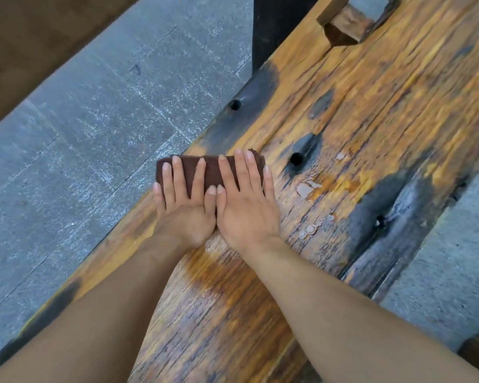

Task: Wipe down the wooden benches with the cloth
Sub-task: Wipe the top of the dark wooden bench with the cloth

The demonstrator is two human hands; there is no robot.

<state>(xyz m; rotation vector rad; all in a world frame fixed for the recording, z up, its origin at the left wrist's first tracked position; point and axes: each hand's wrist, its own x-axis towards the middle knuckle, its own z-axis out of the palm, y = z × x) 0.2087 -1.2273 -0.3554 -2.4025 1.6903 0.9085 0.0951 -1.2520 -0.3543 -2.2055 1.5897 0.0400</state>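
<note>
Floor (pixel 94 111): grey stone paving, at 9 to 11 o'clock and again at 4 o'clock, both sides of the desk.
Desk (pixel 357 120): weathered orange-brown wood, running from 7 o'clock up to 1 o'clock; dark scorched patches, peeling finish, several small round holes; darker wet-looking sheen near 6 o'clock.
Forearms: bare, entering from 7 and 5 o'clock, converging at centre.
Right hand (pixel 246 205): flat, fingers spread, grip fully open, pressing down on cloth, thumb touching the left thumb.
Left hand (pixel 184 205): flat, grip likewise open, palm on desk edge, fingers over cloth.
Cloth (pixel 213 168): dark brown, folded into a bar, lying centre on the desk's 9 o'clock edge, under both sets of fingers.
</note>
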